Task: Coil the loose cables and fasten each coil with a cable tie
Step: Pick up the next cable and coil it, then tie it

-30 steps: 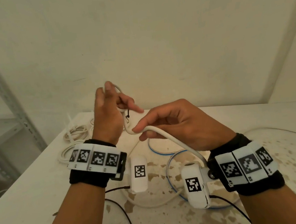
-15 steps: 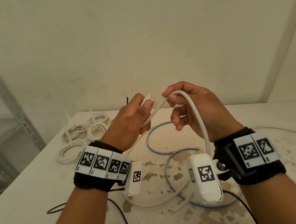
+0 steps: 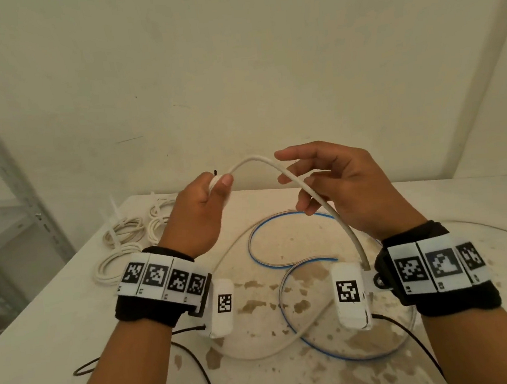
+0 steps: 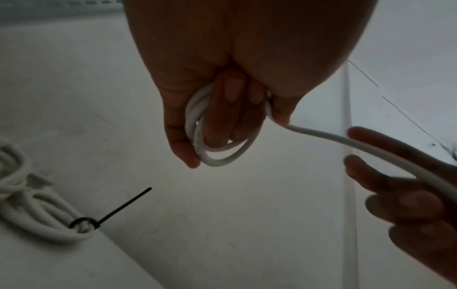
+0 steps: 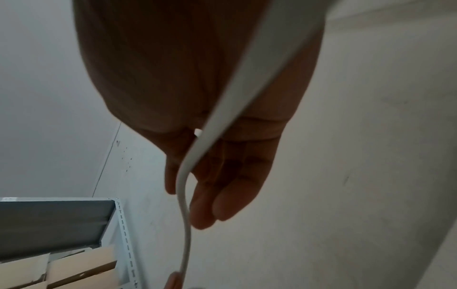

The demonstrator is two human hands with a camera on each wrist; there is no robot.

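A white cable (image 3: 255, 160) arches between my two hands above the table. My left hand (image 3: 217, 186) grips a small coil of it; the left wrist view shows the coil's loops (image 4: 222, 158) wound round my curled fingers, with the thumb pressing the strand. A short black tip (image 3: 215, 173) sticks up beside that hand. My right hand (image 3: 294, 181) is to the right with relaxed, spread fingers, and the cable (image 5: 210, 136) runs loosely across its palm (image 5: 222, 195) down toward the table.
Several tied white coils (image 3: 123, 232) lie at the back left of the stained white table (image 3: 41, 320); one coil carries a black cable tie (image 4: 84, 224). A blue-edged flat cable (image 3: 279, 217) snakes over the middle. A metal shelf (image 3: 13, 184) stands left, holding cardboard boxes (image 5: 74, 269).
My left hand came down from its raised position and moved left. The right hand let go its pinch on the cable, opened its fingers and moved right, stretching out a longer arc.
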